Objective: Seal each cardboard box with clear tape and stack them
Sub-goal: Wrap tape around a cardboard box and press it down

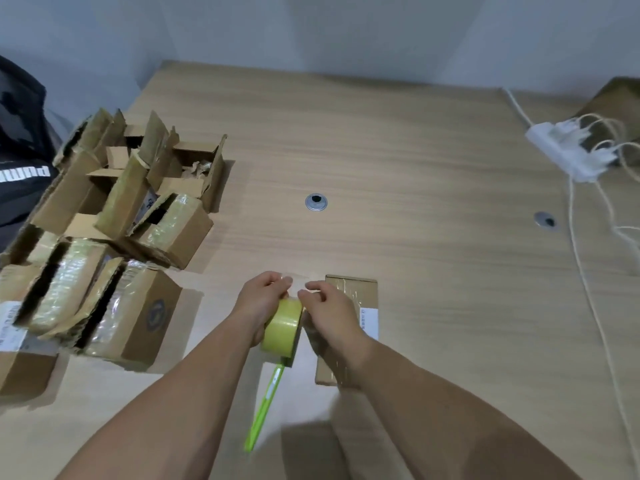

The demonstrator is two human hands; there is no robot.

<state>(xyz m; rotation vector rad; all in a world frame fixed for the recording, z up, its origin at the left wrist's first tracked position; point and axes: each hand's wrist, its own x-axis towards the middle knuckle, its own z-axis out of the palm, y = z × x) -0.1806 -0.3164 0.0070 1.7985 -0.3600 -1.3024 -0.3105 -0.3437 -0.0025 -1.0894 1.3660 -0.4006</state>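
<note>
Nearest the camera, a slim green cutter (265, 408) is apparently lying on the wooden table (433, 254), pointing up toward the hands. Just beyond it, the left hand (259, 301) is gripping the tape roll (282, 327), its fingers curling over the top of the rim. The right hand (332, 317) is pinching what looks like the tape end (309, 289) between thumb and forefinger, the other fingers curling in loosely; the clear strip itself is too faint to follow. Under the right wrist, just right of the roll, a small flat cardboard box (362, 292) is lying with a white label on its right side and glossy tape crossing its top; whether the wrist is resting on it I cannot tell. The box is looking light and stiff, and likely to skid on the smooth tabletop, so it is probably asking for a palm pressing down or a hold along its long edges. The tape is thin and sticky, so it is best held by its very tip. Farther off at the left, a pile of boxes (138, 237) is sitting with flaps open. Beyond are a round grommet (316, 202) and, far right, a white power strip (568, 154) trailing cables.
</note>
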